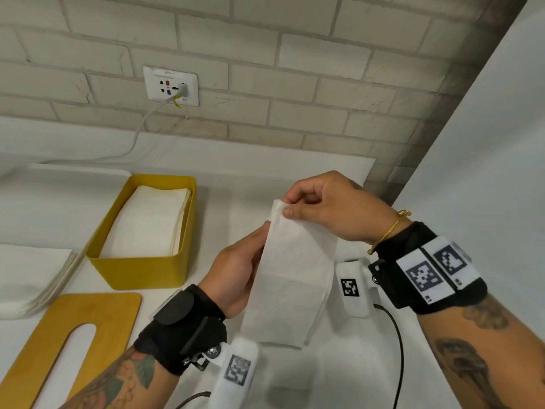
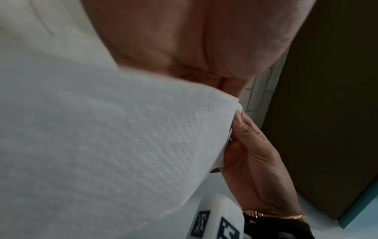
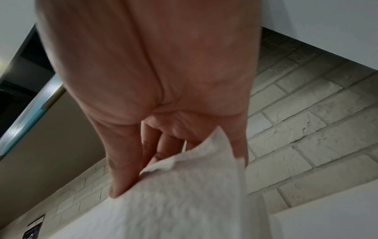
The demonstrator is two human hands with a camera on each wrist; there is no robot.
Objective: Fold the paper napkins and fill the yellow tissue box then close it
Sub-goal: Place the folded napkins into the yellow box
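A white paper napkin (image 1: 292, 276) hangs upright above the counter as a long folded strip. My right hand (image 1: 287, 206) pinches its top corner between thumb and forefinger; the right wrist view shows the same pinch on the napkin (image 3: 184, 194). My left hand (image 1: 259, 240) holds the strip's left edge, its fingers hidden behind the paper. The napkin (image 2: 102, 137) fills the left wrist view. The yellow tissue box (image 1: 141, 270) stands open to the left, with folded napkins (image 1: 150, 222) inside. Its wooden slotted lid (image 1: 118, 314) lies flat in front of it.
A stack of unfolded napkins (image 1: 26, 276) lies at the far left of the white counter. A brick wall behind carries a socket (image 1: 171, 85) with a cable (image 1: 141, 125) trailing down. A white panel (image 1: 472, 143) closes off the right side.
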